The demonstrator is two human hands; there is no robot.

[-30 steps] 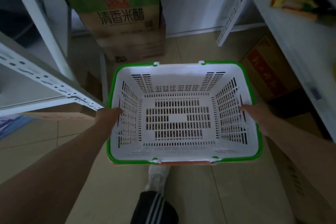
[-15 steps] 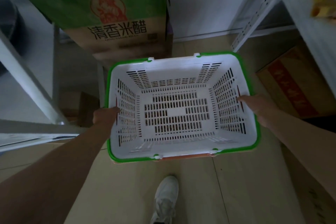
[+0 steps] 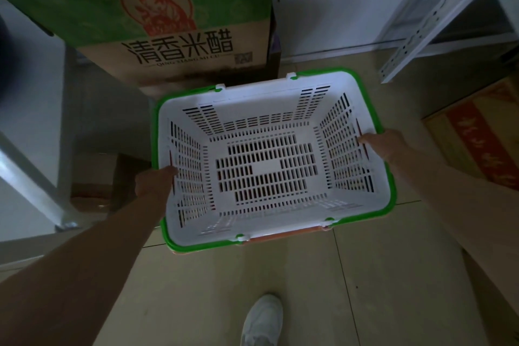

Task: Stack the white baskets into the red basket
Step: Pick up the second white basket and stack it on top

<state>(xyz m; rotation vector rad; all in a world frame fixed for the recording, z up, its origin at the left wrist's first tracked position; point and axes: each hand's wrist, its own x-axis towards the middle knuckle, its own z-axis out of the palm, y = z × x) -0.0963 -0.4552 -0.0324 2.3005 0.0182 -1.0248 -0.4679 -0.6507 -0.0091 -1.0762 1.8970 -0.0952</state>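
As gripped: white basket (image 3: pixel 269 166) between hands (image 3: pixel 153 182).

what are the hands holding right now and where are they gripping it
Both hold the white basket by its short side walls: the left hand on the left wall, the right hand on the right wall, fingers outside.

Single head cam, wide-angle; looks steeply down from standing height; floor (image 3: pixel 351 275) fills lower frame.

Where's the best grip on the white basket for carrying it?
Take the white basket by its two short side rims, one hand from each side, as the left hand and right hand do now. The green handles lie folded flat along the rim.
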